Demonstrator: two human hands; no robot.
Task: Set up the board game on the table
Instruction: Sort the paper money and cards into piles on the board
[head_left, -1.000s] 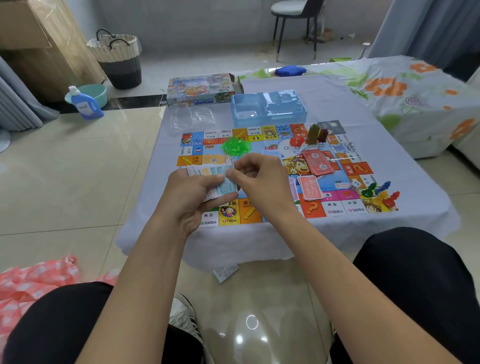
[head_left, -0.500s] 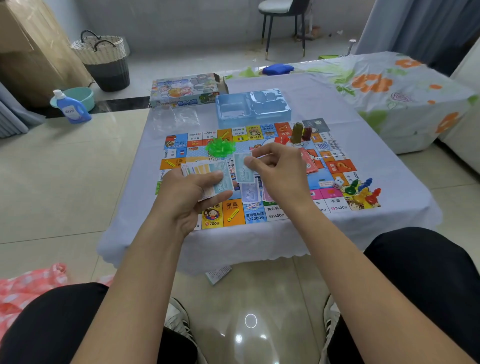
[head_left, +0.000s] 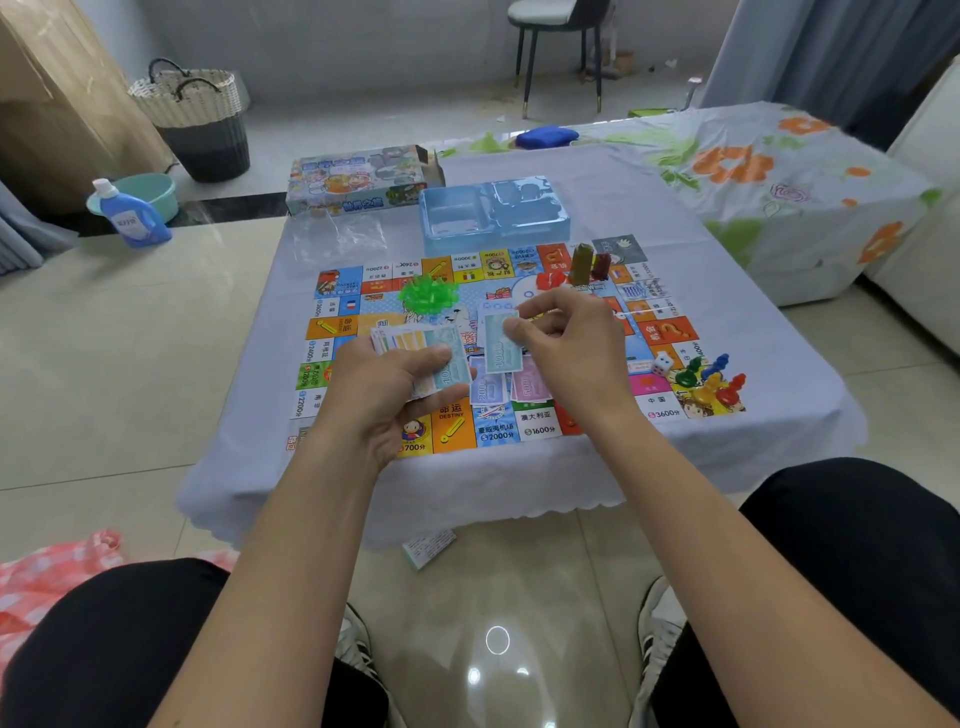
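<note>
A fanned stack of play money (head_left: 415, 358) is gripped in the left hand (head_left: 387, 395), thumb laid across the top note, fingers curled underneath. A single blue note (head_left: 500, 343) is pinched by its upper right corner between thumb and forefinger of the right hand (head_left: 569, 353); the remaining fingers are curled in. The note is held just above the board (head_left: 358, 322), approx. over its centre. Directly below it, two notes (head_left: 511, 387), one purple and one pink, lie flat on the board, side by side.

The board is spread on a low table covered w/ a pale cloth (head_left: 753, 338). A heap of green pieces (head_left: 428, 293) sits left of centre. Red pieces (head_left: 549, 280) and taller olive and dark red pieces (head_left: 589, 262) stand near the far edge. A white die (head_left: 662, 364) lies at the right side, w/ coloured pawns (head_left: 711, 382) lying just beside it at the near right corner; possibly five, count unclear.

Beyond the board: a clear blue tray (head_left: 491, 213), the game box (head_left: 358, 179), and clear plastic bags (head_left: 337, 236) to the left of the tray.
</note>
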